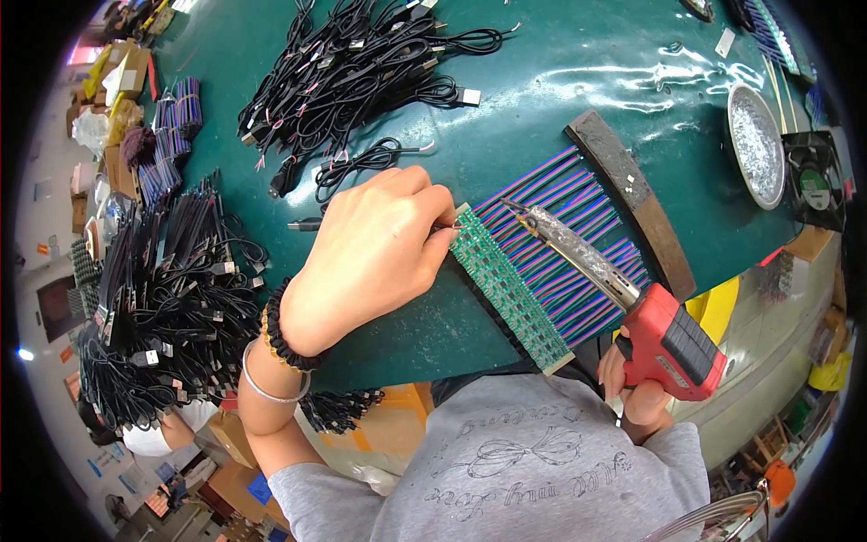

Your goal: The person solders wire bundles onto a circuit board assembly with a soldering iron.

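My left hand (379, 248) rests on the green table (542, 99) with its fingertips pinched on a thin wire end at the top of a long green circuit board strip (506, 289). Rows of purple, blue and red wires (564, 230) run from that strip toward a dark wooden bar (632, 194). My right hand (632, 384) grips a red soldering gun (673, 339). Its long metal barrel (578, 253) reaches across the wires, with the tip near the strip's upper end, close to my left fingertips.
A pile of black cables with plugs (361, 63) lies at the back. A bigger heap of black cables (172, 298) sits at the left edge. A round metal dish of solder bits (757, 144) and a small black fan (813, 181) stand at the right.
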The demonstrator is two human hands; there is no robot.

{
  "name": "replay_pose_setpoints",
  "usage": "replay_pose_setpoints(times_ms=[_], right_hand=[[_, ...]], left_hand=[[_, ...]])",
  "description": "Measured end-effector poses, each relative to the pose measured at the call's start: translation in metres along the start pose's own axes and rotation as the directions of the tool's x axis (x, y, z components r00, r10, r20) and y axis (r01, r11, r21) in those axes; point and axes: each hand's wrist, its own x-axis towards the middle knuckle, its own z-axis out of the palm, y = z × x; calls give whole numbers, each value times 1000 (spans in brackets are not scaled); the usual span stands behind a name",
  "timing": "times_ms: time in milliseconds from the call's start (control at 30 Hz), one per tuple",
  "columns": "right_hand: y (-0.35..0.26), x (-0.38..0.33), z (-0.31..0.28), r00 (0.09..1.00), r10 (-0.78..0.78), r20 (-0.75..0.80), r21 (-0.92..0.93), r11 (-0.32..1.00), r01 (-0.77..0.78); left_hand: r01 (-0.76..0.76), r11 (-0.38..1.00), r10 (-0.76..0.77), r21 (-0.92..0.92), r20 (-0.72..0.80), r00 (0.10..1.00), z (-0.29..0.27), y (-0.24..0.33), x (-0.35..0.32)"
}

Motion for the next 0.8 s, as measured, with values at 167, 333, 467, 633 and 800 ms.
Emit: replay_pose_setpoints(times_ms=[167, 333, 467, 633, 800], right_hand=[[4, 2, 5, 999, -14, -47, 39, 999, 15], [-2, 10, 12, 998, -25, -65, -88, 996, 19], [-4, 12, 11, 996, -40, -80, -189, 982, 24], [3, 5, 2, 996, -43, -80, -173, 984, 29], [-1, 8, 7, 992, -70, -105, -176, 983, 50]], left_hand=[[16, 1000, -17, -19, -38, 999, 6, 3, -5], [93, 995, -94, -34, -28, 995, 11, 3, -8], [124, 983, -126, -133, -2, 992, 5, -5, -15], [37, 996, -6, 84, -340, 940, 2, -18, -18], [101, 976, 7, 195, -489, 872, 16, -29, -4]])
